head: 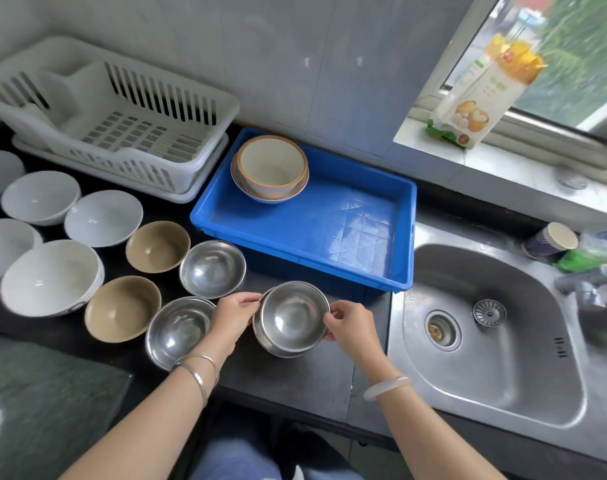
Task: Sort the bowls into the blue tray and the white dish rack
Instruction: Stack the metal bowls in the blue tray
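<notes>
Two nested steel bowls [292, 318] sit on the dark counter just in front of the blue tray [375, 233]. My left hand [233, 315] pinches the stack's left rim and my right hand [347, 322] pinches its right rim. Inside the tray's far left corner stand two stacked cream bowls with orange rims [271, 168]. The white dish rack [108, 116] stands empty at the back left. Two more steel bowls [212, 268] [177, 330], two tan bowls [157, 245] [122, 308] and several white bowls [51, 277] are spread on the counter to the left.
A steel sink [496, 341] with a drain and a loose strainer lies to the right of the counter. Cups and a green packet [572, 251] crowd its far right rim. A food package [482, 95] leans on the windowsill. A glass board [45, 403] lies at the near left.
</notes>
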`<action>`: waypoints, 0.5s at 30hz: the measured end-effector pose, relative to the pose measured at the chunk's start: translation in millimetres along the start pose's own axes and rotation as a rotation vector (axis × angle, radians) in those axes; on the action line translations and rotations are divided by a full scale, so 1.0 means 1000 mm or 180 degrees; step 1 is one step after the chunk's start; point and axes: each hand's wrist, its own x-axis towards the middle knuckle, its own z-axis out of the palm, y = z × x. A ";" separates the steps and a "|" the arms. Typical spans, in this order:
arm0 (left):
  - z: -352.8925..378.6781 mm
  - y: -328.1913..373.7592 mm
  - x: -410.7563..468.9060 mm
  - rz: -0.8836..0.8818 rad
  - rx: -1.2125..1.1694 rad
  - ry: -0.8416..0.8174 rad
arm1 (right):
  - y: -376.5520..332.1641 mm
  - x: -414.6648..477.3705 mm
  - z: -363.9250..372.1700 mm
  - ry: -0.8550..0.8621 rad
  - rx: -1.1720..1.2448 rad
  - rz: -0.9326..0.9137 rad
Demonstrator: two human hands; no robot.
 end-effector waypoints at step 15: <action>-0.001 0.000 -0.005 -0.0308 -0.0340 -0.0187 | 0.014 0.005 0.018 0.0113 0.0003 0.0012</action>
